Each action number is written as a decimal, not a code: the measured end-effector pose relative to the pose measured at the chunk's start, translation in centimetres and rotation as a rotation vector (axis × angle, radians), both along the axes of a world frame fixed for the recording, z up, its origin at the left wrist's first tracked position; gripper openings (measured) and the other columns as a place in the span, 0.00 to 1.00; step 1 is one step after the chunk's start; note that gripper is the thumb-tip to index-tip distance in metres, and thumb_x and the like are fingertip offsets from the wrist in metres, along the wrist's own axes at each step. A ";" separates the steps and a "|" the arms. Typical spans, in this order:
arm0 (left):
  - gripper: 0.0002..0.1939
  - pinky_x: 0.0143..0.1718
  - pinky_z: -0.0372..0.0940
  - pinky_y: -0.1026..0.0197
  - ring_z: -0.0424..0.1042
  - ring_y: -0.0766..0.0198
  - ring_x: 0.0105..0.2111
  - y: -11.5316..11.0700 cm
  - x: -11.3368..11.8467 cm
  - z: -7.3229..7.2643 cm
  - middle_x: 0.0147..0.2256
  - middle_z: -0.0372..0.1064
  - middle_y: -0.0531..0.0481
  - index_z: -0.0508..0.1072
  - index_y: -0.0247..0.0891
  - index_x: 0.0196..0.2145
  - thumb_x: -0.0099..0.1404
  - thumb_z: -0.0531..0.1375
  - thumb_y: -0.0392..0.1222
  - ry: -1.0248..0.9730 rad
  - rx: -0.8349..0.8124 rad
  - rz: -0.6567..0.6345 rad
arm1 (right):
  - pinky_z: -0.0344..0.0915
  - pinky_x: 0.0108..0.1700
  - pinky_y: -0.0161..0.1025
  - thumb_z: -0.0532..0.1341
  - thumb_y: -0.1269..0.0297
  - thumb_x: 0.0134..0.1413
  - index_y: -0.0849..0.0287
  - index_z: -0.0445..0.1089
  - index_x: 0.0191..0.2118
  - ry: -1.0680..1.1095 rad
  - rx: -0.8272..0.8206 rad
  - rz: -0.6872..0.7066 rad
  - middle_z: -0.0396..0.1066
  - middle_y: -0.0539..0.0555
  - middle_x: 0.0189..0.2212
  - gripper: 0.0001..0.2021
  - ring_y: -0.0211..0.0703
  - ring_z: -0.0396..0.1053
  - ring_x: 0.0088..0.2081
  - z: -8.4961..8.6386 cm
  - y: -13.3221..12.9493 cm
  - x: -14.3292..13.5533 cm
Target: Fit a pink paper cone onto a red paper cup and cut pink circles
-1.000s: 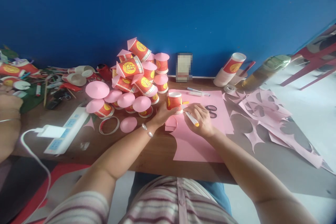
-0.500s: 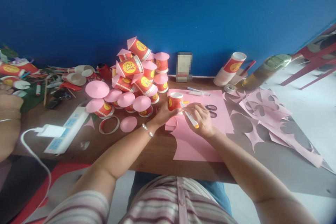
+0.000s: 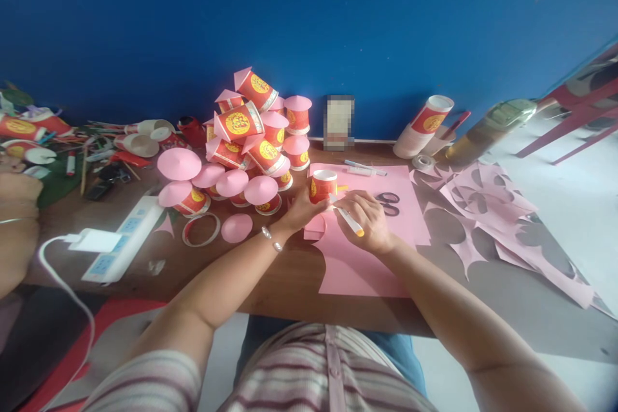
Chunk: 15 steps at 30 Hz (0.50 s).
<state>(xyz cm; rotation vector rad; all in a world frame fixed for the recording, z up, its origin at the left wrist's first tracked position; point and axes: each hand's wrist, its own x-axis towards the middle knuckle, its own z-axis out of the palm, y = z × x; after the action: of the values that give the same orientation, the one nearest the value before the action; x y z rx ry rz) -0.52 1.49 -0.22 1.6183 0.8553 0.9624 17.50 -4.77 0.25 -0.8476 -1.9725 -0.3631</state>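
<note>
Wrapped against the left side of a red paper cup (image 3: 322,187), my left hand (image 3: 305,209) steadies it over the pink paper sheet (image 3: 367,270). The cup stands with its white opening up. My right hand (image 3: 369,219) grips a white marker (image 3: 348,221) with a yellow end, its tip at the lower right of the cup's wall. A small orange-yellow piece (image 3: 342,188) shows just right of the cup; what it belongs to I cannot make out. Black-handled scissors (image 3: 387,205) lie on the sheet beyond my right hand, their blades hidden.
Stacked red cups with pink cone tops (image 3: 236,122) stand on the left. Nearby are a tape roll (image 3: 201,230) and a power strip (image 3: 123,241). Pink paper scraps (image 3: 483,199) and a bottle (image 3: 490,132) are on the right. Another person's arm (image 3: 19,225) rests at far left.
The marker and my right hand have shifted slightly down and left along the cup's wall. My left hand stays on the cup.
</note>
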 end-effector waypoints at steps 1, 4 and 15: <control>0.18 0.40 0.70 0.54 0.71 0.58 0.36 0.0 0.0 0.1 0.34 0.71 0.49 0.71 0.37 0.37 0.61 0.69 0.54 -0.016 0.004 -0.034 | 0.75 0.44 0.46 0.62 0.75 0.61 0.55 0.68 0.51 0.000 0.000 0.002 0.78 0.51 0.34 0.14 0.45 0.77 0.35 0.0 0.0 -0.1; 0.15 0.41 0.70 0.55 0.71 0.59 0.37 0.0 0.0 0.2 0.35 0.71 0.49 0.71 0.38 0.37 0.63 0.68 0.50 -0.064 0.017 -0.076 | 0.75 0.43 0.47 0.62 0.74 0.62 0.55 0.68 0.50 -0.001 0.011 -0.005 0.77 0.51 0.33 0.13 0.45 0.76 0.34 0.2 -0.1 -0.2; 0.20 0.44 0.70 0.54 0.72 0.56 0.41 -0.1 0.1 0.0 0.40 0.72 0.48 0.70 0.39 0.43 0.59 0.70 0.50 -0.034 0.009 -0.023 | 0.76 0.44 0.46 0.63 0.78 0.61 0.61 0.69 0.51 -0.041 0.062 0.022 0.78 0.56 0.35 0.14 0.45 0.76 0.36 0.4 -0.3 -0.4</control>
<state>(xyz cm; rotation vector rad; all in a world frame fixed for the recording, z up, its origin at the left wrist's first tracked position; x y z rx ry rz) -0.45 1.35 -0.19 1.6115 0.8087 0.9769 17.06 -5.11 0.66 -0.7842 -1.9966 -0.4290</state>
